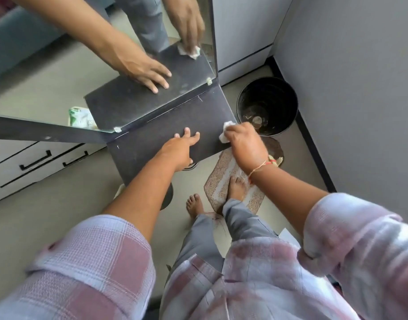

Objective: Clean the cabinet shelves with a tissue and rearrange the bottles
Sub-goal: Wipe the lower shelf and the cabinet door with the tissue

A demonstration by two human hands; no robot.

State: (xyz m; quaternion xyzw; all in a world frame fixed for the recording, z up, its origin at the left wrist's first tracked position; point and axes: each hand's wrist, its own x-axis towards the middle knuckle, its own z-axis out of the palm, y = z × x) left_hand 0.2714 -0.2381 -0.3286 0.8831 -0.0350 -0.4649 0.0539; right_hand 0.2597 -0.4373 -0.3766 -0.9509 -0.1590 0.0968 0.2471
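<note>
A dark bare shelf (152, 135) juts out below a mirror (60, 72). My left hand (178, 150) lies flat on the shelf's front part, fingers spread, holding nothing. My right hand (242, 142) is closed around a crumpled white tissue (226, 132) and presses it on the shelf's right edge. The mirror repeats both hands and the tissue. No bottles are visible on the shelf.
A black waste bin (267, 105) stands on the floor just right of the shelf, against a grey wall. A speckled mat (223, 174) lies under my feet. White drawers with black handles (36, 158) sit at the left. A green-and-white packet (81, 117) shows in the mirror.
</note>
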